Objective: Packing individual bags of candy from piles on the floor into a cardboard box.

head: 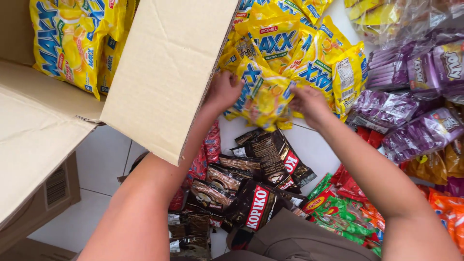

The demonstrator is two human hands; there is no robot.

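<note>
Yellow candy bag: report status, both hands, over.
Left hand and right hand both gripping yellow candy bag. Bag lifted over pile of yellow bags. Open cardboard box flap close at left.

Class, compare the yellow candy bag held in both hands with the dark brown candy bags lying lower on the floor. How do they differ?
The yellow candy bag is bright yellow with blue print; the dark brown candy bags are nearly black with red labels. The yellow one is gripped by the left hand and right hand; the brown ones lie untouched on the tiled floor. Both are glossy sealed packets.
</note>
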